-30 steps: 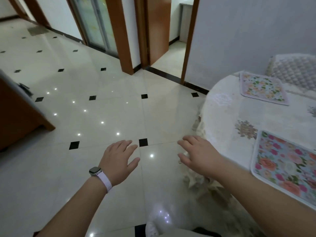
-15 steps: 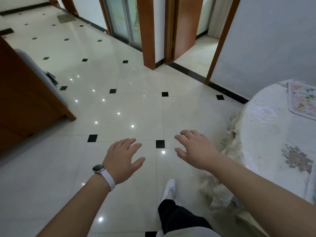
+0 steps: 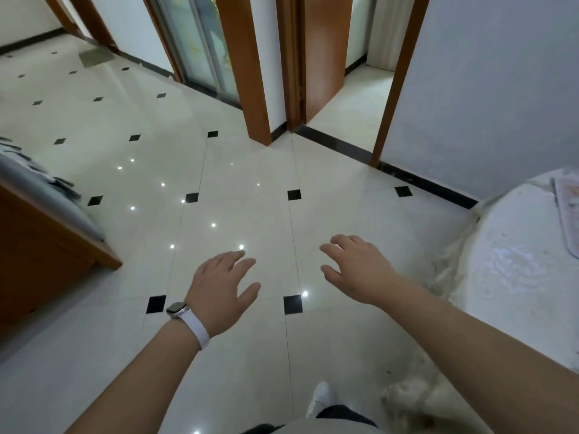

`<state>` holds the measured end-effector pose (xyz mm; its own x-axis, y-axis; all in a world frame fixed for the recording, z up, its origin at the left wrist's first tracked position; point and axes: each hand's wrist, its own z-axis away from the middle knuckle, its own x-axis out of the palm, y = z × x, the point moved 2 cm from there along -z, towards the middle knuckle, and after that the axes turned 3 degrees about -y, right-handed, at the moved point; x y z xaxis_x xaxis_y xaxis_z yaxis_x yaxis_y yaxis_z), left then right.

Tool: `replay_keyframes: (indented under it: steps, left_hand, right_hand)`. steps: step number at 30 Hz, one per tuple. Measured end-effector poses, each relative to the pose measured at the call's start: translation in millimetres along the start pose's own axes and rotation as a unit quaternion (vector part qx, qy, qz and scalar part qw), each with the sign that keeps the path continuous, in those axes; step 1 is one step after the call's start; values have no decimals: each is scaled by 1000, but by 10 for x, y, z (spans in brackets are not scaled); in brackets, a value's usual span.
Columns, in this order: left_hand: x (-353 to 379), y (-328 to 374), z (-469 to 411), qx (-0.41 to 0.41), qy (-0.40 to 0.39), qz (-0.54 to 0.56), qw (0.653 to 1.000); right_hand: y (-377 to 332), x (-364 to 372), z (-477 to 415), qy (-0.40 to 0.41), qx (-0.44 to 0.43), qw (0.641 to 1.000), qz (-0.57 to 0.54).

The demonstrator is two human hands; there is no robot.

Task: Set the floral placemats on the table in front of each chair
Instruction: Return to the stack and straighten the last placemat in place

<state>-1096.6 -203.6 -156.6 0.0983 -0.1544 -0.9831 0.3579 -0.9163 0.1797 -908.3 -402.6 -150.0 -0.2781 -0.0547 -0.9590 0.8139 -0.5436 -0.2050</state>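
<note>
Both empty: left hand (image 3: pixel 221 292) w/ watch (image 3: pixel 176 308) and right hand (image 3: pixel 355 267), fingers spread loose, hover over tile floor (image 3: pixel 244 189), table (image 3: pixel 513 277) at right, one floral placemat (image 3: pixel 568 211) on its far edge.

Both hands reach forward, palms down. The left hand (image 3: pixel 222 292), just ahead of the watch (image 3: pixel 177 308) on its wrist, has 5 relaxed, spread fingers (image 3: pixel 239 263) holding nothing. The right hand (image 3: pixel 357 270), right of the watch and apart from the left hand, hangs equally loose and empty.
</note>
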Motion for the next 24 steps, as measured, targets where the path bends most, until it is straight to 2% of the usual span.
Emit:
replay_keyframes:
  steps: [6, 13, 19, 24]
  left_hand:
    - [-13, 19, -900, 46, -11, 14, 999]
    - [327, -66, -2127, 101, -53, 17, 993]
    - [638, -150, -3506, 145, -82, 41, 985]
    - [500, -133, -4751, 207, -83, 43, 974]
  right_hand:
    - [462, -364, -352, 34, 49, 998, -10]
    - [1163, -340, -920, 12, 131, 991, -20]
    - [1748, -558, -1804, 4, 200, 979, -30]
    - [2200, -972, -2382, 8, 255, 966, -32]
